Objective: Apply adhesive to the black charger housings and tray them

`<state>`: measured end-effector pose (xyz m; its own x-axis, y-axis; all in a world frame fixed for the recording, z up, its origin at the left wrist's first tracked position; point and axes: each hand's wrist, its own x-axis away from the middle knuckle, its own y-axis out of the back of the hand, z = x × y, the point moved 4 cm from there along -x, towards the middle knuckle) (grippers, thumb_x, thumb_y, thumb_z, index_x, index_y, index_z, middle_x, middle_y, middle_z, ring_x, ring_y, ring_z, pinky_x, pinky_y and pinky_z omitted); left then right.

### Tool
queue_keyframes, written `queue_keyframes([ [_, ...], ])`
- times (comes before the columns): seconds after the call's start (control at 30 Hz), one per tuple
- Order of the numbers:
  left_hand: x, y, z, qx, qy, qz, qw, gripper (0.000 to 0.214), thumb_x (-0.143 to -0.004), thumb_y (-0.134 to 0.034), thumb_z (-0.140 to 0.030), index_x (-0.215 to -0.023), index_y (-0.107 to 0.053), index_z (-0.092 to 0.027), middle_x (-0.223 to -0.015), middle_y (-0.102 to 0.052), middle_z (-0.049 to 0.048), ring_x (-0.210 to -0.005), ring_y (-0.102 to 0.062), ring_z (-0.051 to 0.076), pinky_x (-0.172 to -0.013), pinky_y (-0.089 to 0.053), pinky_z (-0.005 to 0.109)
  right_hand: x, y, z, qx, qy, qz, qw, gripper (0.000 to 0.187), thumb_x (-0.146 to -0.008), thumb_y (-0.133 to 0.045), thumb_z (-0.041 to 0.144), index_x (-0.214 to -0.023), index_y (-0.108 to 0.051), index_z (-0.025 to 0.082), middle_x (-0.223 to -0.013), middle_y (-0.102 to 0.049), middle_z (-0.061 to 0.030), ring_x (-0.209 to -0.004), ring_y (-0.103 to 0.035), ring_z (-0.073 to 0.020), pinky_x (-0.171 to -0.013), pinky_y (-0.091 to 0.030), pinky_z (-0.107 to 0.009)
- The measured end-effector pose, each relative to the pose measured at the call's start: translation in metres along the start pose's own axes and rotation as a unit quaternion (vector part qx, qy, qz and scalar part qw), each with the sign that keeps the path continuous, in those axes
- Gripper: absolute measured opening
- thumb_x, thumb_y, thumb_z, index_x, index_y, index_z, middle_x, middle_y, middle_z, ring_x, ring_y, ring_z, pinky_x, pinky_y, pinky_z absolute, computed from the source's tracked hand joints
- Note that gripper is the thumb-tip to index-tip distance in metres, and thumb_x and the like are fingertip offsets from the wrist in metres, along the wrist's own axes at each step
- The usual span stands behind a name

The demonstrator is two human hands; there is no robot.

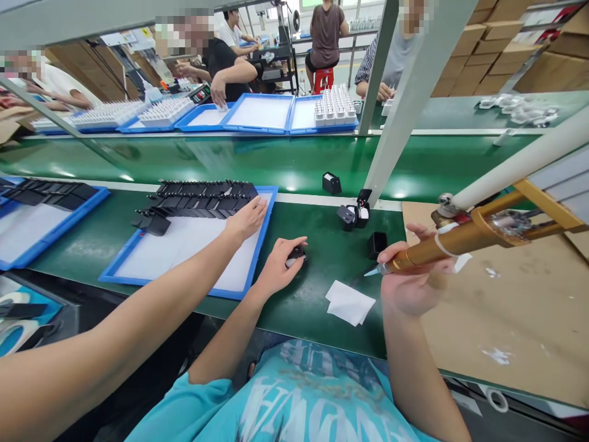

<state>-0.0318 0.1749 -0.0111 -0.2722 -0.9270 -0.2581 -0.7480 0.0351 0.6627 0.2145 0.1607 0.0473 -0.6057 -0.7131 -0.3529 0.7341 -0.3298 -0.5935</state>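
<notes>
My left hand (280, 265) is closed around a small black part (296, 255) with a light underside, low over the green bench (294, 307). In my right hand (414, 285) is a gold-coloured glue gun (437, 248), its pale tapered nozzle (376, 270) pointing left. Below the nozzle lies a folded white paper sheet (350, 302). Just beyond it stands an open black case (377, 244). Farther back are black pieces with white insides (354, 215). A co-worker's hand (251, 216) reaches in from the left and touches the black units (202, 199) in a blue-rimmed tray (247, 285).
Another blue tray (50, 245) with black units is at far left. A black piece (331, 182) sits on the green conveyor (221, 159). A slanted white post (400, 104) rises before me, and cardboard (497, 319) covers the right side. Several people work across the line.
</notes>
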Motion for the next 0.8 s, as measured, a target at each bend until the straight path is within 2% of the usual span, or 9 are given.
queue_keyframes([
  [0.1, 0.005, 0.001, -0.007, -0.060, -0.030, 0.013, 0.998, 0.047, -0.094, -0.048, -0.024, -0.141, -0.041, -0.027, -0.125, -0.063, 0.0053, -0.107, -0.055, 0.021, -0.099, -0.046, 0.043, 0.001, -0.001, 0.000, -0.017, -0.001, 0.013, 1.000, 0.040, -0.078, -0.058, 0.050, -0.110, -0.054, 0.025, -0.101, -0.058, -0.0048, -0.072, -0.063, -0.0176, -0.036, -0.045, -0.025],
  [0.17, 0.008, 0.000, -0.008, -0.081, -0.034, 0.004, 0.996, 0.042, -0.097, -0.043, -0.026, -0.140, -0.044, -0.025, -0.121, -0.065, 0.0064, -0.105, -0.056, 0.021, -0.096, -0.047, 0.042, 0.001, 0.001, 0.000, -0.020, 0.009, 0.011, 1.000, 0.039, -0.078, -0.059, 0.049, -0.109, -0.054, 0.024, -0.102, -0.058, -0.0057, -0.077, -0.064, -0.0189, -0.036, -0.046, -0.024],
  [0.33, 0.008, -0.005, -0.006, -0.091, -0.039, -0.017, 0.995, 0.029, -0.096, -0.047, -0.031, -0.121, -0.059, -0.022, -0.111, -0.068, 0.0067, -0.103, -0.062, 0.019, -0.092, -0.050, 0.035, 0.002, 0.002, -0.002, -0.005, -0.012, 0.020, 1.000, 0.040, -0.078, -0.059, 0.051, -0.106, -0.052, 0.024, -0.103, -0.058, -0.0057, -0.065, -0.064, -0.0160, -0.036, -0.045, -0.024],
  [0.4, 0.006, -0.006, -0.006, -0.087, -0.033, -0.017, 0.996, 0.024, -0.095, -0.048, -0.030, -0.114, -0.061, -0.022, -0.109, -0.069, 0.0059, -0.102, -0.063, 0.019, -0.092, -0.050, 0.034, 0.002, 0.002, -0.002, -0.007, -0.010, 0.018, 1.000, 0.039, -0.078, -0.059, 0.051, -0.105, -0.052, 0.024, -0.103, -0.057, -0.0056, -0.066, -0.064, -0.0164, -0.036, -0.045, -0.024],
  [0.5, 0.004, -0.008, -0.007, -0.101, -0.026, 0.008, 0.995, 0.025, -0.097, -0.043, -0.027, -0.113, -0.062, -0.023, -0.110, -0.068, 0.0041, -0.102, -0.062, 0.019, -0.090, -0.049, 0.032, 0.003, 0.001, -0.001, -0.018, -0.002, 0.021, 1.000, 0.039, -0.078, -0.059, 0.050, -0.107, -0.053, 0.025, -0.105, -0.056, -0.0061, -0.078, -0.064, -0.0187, -0.037, -0.046, -0.024],
  [0.6, 0.003, -0.010, -0.008, -0.168, -0.024, 0.047, 0.984, 0.029, -0.099, -0.040, -0.028, -0.120, -0.059, -0.025, -0.114, -0.066, 0.0036, -0.103, -0.062, 0.020, -0.086, -0.049, 0.030, 0.003, 0.001, 0.000, -0.013, 0.006, 0.014, 1.000, 0.041, -0.078, -0.059, 0.050, -0.111, -0.054, 0.026, -0.105, -0.054, -0.0065, -0.089, -0.063, -0.0209, -0.037, -0.047, -0.024],
  [0.7, 0.003, -0.012, -0.006, -0.237, -0.024, 0.082, 0.968, 0.027, -0.095, -0.049, -0.038, -0.118, -0.058, -0.026, -0.104, -0.065, 0.0034, -0.097, -0.062, 0.021, -0.074, -0.049, 0.027, 0.003, 0.000, 0.000, -0.010, -0.008, 0.016, 1.000, 0.043, -0.077, -0.060, 0.052, -0.110, -0.054, 0.026, -0.102, -0.054, -0.0062, -0.087, -0.063, -0.0213, -0.036, -0.046, -0.024],
  [0.8, 0.001, -0.013, -0.002, -0.266, -0.023, 0.098, 0.959, 0.024, -0.094, -0.051, -0.038, -0.114, -0.058, -0.026, -0.095, -0.062, 0.0031, -0.092, -0.061, 0.020, -0.064, -0.047, 0.024, 0.003, 0.001, -0.001, -0.009, -0.017, 0.011, 1.000, 0.044, -0.074, -0.061, 0.054, -0.106, -0.054, 0.025, -0.103, -0.053, -0.0066, -0.086, -0.063, -0.0213, -0.037, -0.046, -0.023],
])
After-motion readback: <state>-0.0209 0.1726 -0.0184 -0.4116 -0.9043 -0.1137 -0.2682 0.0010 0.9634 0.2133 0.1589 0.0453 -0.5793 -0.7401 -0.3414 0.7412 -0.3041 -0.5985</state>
